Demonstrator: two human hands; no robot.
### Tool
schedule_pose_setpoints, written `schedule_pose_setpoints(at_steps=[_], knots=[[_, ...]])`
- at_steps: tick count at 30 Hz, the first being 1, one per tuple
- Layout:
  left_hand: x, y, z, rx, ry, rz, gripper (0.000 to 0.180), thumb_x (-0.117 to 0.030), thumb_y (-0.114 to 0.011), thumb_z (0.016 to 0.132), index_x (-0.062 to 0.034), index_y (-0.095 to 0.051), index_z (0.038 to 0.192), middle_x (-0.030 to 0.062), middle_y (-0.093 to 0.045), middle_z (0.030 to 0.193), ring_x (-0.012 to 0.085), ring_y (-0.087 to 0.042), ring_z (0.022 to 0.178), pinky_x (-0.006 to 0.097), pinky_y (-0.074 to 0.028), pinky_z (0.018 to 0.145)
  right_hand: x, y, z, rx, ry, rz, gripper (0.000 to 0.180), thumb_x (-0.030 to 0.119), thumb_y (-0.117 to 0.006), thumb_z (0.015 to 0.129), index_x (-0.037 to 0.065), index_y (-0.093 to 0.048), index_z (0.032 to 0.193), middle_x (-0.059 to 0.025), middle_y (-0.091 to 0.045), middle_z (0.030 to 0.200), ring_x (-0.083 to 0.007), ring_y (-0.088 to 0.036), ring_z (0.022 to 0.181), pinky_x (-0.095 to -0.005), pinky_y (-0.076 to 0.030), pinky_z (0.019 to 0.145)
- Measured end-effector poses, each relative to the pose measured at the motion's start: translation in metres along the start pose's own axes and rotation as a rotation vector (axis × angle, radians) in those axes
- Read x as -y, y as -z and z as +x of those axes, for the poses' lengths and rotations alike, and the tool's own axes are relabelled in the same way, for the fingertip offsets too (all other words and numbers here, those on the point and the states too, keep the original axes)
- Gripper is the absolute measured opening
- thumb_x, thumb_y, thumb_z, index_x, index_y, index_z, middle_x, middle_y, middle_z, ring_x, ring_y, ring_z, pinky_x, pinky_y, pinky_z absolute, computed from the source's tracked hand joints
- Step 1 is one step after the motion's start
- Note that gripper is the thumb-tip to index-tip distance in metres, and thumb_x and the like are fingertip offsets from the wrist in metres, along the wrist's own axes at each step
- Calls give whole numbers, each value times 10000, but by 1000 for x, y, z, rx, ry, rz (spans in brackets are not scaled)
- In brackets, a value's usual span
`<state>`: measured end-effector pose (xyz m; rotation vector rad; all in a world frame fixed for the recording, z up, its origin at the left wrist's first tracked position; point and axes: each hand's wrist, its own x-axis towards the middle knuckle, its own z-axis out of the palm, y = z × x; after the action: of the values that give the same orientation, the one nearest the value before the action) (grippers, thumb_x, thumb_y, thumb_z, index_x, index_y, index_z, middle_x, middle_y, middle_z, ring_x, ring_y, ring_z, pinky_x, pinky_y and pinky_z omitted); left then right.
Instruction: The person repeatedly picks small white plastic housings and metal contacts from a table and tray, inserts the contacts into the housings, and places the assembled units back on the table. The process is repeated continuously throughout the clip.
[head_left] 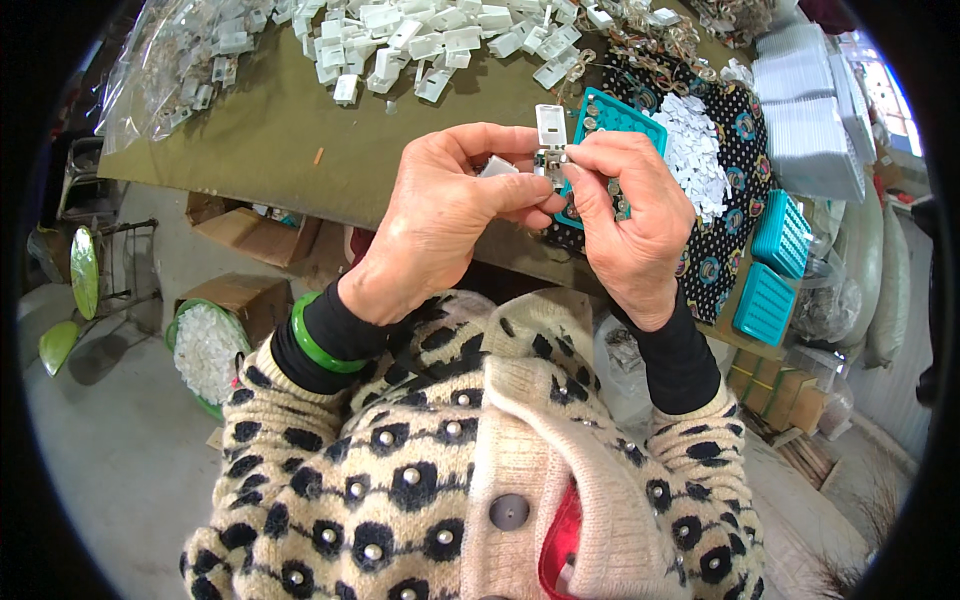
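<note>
My left hand (430, 205) grips a small white plastic case (551, 125) between thumb and fingers, its hinged lid swung up. Small shiny metal parts show inside the case body. A second white plastic piece (497, 167) is tucked in the same hand, partly covered by the thumb. From the other side my right hand (640, 225) pinches at the case's right edge; whether a tiny part is also between those fingertips is hidden. Just behind the right hand lies a teal tray (640, 122) with small round pieces in it.
A heap of white plastic cases (430, 45) covers the table's far side, beside a clear bag (180, 75). White flat pieces (690, 150) lie on a dark patterned cloth (742, 190). Stacked white trays (800, 100) and teal trays (765, 300) stand right. A filled tub (208, 350) sits lower left.
</note>
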<state>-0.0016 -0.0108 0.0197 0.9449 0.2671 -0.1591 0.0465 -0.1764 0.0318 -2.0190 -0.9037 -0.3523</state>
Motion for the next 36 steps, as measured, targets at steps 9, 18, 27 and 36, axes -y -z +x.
schedule_pose_setpoints(at_steps=[9,18,27,36], knots=[[-1,1,-2,-9,8,41,270,36,-682,848,61,-609,1107,88,-652,879,172,-680,715,264,-570,609,0,3,4,124,23,74,152,-79,-671,778,-1,-647,907,-116,-636,849,-251,-629,737,-309,-507,652],[-2,10,5,56,53,-131,125,-60,-646,858,-22,-609,971,45,-622,765,84,-494,522,227,-360,453,-64,11,36,157,190,-415,271,-82,-609,735,11,-650,987,-101,-588,917,-279,-616,851,-354,-522,712],[0,14,15,96,69,-182,253,-98,-622,920,-17,-612,1159,171,-681,1095,206,-704,819,223,-506,521,-79,18,42,273,214,-449,173,-48,-617,748,9,-615,911,-100,-582,892,-279,-600,816,-363,-512,693],[5,18,20,162,80,-291,274,-65,-620,935,-23,-608,1205,150,-683,1100,248,-709,965,219,-516,509,-16,4,20,68,-71,28,113,-35,-637,853,13,-606,950,-103,-599,866,-232,-601,732,-312,-494,643]])
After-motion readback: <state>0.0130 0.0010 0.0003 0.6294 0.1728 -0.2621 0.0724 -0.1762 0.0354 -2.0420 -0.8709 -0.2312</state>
